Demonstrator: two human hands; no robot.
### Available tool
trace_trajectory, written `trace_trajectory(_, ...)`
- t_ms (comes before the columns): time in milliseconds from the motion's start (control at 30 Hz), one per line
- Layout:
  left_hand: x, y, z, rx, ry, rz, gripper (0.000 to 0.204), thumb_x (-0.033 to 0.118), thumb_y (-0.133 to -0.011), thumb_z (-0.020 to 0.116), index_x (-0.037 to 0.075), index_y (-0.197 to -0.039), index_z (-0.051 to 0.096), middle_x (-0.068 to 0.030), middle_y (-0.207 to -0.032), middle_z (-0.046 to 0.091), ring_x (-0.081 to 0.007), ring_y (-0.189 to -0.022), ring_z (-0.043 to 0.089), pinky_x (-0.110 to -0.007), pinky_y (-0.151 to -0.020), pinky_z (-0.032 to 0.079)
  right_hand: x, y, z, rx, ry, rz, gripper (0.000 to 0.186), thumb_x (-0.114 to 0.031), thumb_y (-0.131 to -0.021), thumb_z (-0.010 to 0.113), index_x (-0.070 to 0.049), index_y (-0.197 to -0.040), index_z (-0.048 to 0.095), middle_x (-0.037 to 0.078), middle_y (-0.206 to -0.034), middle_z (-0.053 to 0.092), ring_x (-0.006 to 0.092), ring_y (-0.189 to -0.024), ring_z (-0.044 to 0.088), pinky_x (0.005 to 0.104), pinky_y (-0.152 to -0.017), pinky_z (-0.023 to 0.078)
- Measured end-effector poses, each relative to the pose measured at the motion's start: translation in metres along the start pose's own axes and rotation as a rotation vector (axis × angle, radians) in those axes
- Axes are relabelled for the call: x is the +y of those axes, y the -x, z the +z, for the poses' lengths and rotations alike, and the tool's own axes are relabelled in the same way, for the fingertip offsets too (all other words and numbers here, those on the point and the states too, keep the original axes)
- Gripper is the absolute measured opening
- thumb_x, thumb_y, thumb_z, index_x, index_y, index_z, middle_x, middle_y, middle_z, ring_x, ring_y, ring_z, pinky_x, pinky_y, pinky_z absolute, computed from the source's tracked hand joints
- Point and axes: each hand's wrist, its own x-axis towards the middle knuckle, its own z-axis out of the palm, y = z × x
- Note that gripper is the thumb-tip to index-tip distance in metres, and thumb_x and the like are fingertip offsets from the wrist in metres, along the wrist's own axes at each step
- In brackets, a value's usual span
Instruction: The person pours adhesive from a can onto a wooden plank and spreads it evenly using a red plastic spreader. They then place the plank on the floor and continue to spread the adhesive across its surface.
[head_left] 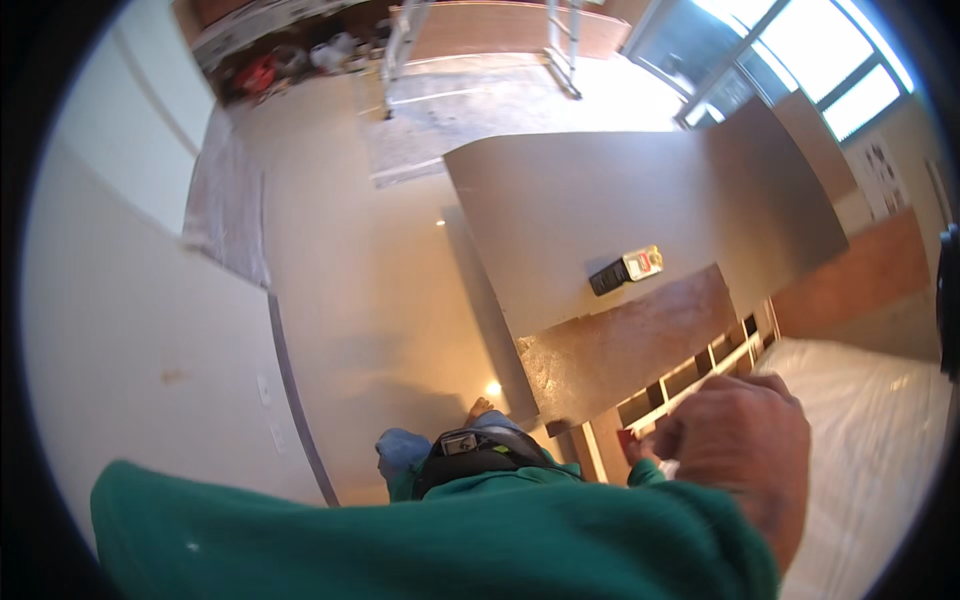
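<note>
My left arm, in a green sleeve, crosses low in front of me to the right. Its bare hand, my left hand (735, 435), is raised close to the camera with curled fingers; whatever it may hold is hidden. Lower down, partly covered by that arm, my right hand (642, 450) is closed around a small red object (627, 440), too small to identify. Both hands are near a slatted wooden frame (707, 360). Beside it lies a narrow brown panel (640, 345) with a shiny, wet-looking left end. That panel rests on a large brown sheet (560, 210).
A rectangular black-and-yellow can (627, 270) lies on the large sheet. Plastic sheeting (860, 430) covers something at the right. A metal ladder-like stand (565, 60) is at the back, near bags (335, 52). A pale wall (150, 350) runs along the left.
</note>
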Motion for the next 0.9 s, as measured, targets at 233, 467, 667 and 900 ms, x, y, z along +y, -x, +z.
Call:
trace_trajectory(233, -0.208, -0.007, -0.025, -0.304, 0.182, -0.284, 0.045, 0.030, -0.087, 0.080, 0.006, -0.121, 0.062, -0.0126, -0.087, 0.071, -0.0334, -0.077, 0.068, -0.042, -0.070, 0.054, -0.032, 0.056, -0.003, -0.064, -0.281, 0.534, 0.039, -0.035, -0.083, 0.064, 0.001, -0.094, 0.078, 0.027, -0.099, 0.074, 0.0418, -0.096, 0.072, 0.0468, -0.092, 0.057)
trace_trajectory(467, -0.523, 0.119, 0.090, -0.183, 0.640, -1.057, 0.062, 0.064, -0.098, 0.057, 0.003, -0.109, 0.063, -0.0094, -0.094, 0.076, -0.0088, -0.064, 0.056, -0.025, -0.055, 0.047, -0.125, 0.234, 0.129, -0.216, -0.496, 0.999, 0.054, -0.050, -0.093, 0.059, -0.002, -0.108, 0.077, 0.023, -0.107, 0.075, 0.0349, -0.106, 0.073, 0.0472, -0.089, 0.055)
trace_trajectory(667, -0.608, 0.125, 0.156, -0.342, 0.730, -1.337, 0.088, 0.085, -0.092, 0.038, 0.002, -0.103, 0.065, -0.0063, -0.079, 0.068, -0.0104, -0.059, 0.052, -0.026, -0.048, 0.043, -0.256, 0.380, 0.151, -0.490, -0.680, 1.352, 0.051, -0.041, -0.090, 0.064, 0.005, -0.111, 0.073, 0.028, -0.112, 0.073, 0.0392, -0.111, 0.070, 0.0450, -0.095, 0.055)
trace_trajectory(900, -0.588, 0.013, 0.184, -0.443, 0.777, -1.139, 0.073, 0.078, -0.093, 0.051, 0.006, -0.100, 0.065, 0.0024, -0.076, 0.049, -0.0100, -0.058, 0.044, -0.025, -0.050, 0.041, -0.296, 0.372, 0.154, -0.370, -0.766, 1.585, 0.049, -0.034, -0.084, 0.072, 0.009, -0.106, 0.071, 0.031, -0.110, 0.072, 0.0411, -0.111, 0.069, 0.0445, -0.095, 0.055)
